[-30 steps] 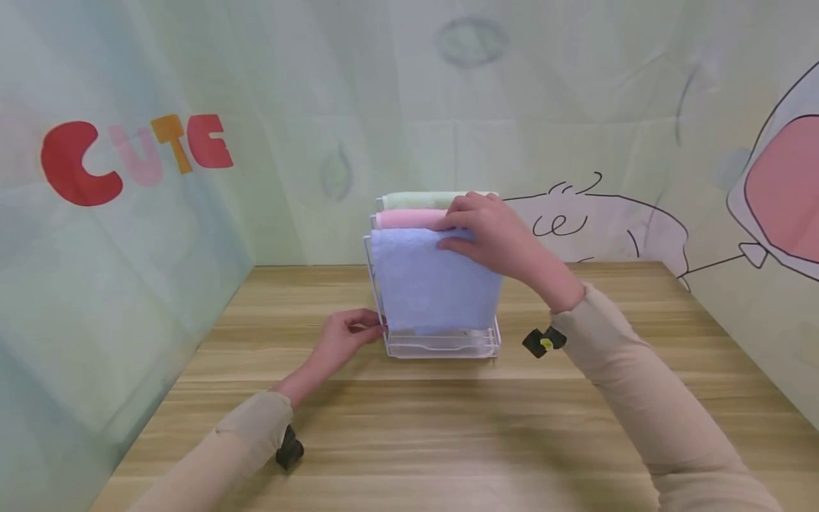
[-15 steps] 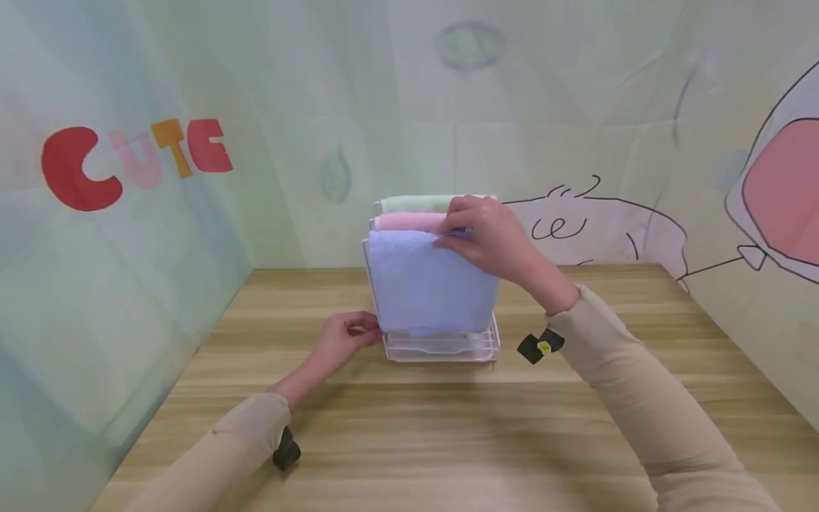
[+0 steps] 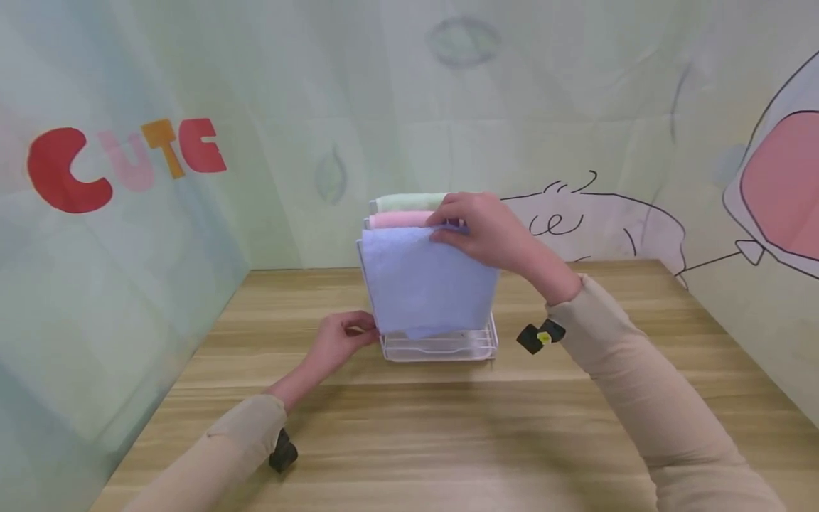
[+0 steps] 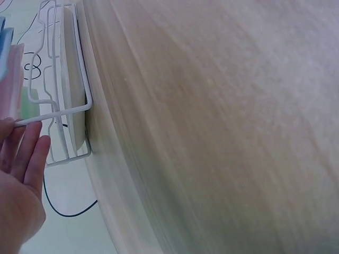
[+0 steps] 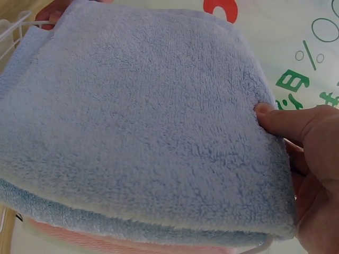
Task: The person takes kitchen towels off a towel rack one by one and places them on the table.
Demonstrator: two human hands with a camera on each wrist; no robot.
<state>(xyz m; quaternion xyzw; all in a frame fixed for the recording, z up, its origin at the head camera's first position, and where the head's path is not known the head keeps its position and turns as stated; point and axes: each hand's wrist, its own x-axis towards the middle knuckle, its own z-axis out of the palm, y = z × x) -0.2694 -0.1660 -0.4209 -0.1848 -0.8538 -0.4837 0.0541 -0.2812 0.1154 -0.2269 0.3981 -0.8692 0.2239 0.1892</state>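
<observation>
A blue towel hangs at the front of a white wire rack, with a pink towel and a green towel behind it. My right hand pinches the blue towel's top edge; in the right wrist view the thumb of that hand lies on the blue towel. Low at the rack's left side, my left hand holds the frame. The left wrist view shows the left hand with its fingers around a white wire of the rack.
The rack stands on a wood-grain table, towards its back edge. Behind and beside the table hangs a printed cloth backdrop with coloured letters and line drawings. Small black devices are at both wrists.
The head view has shifted slightly. The blue towel's top edge has moved slightly up and left against the rack, with the right hand on it. The left hand stays at the rack's side.
</observation>
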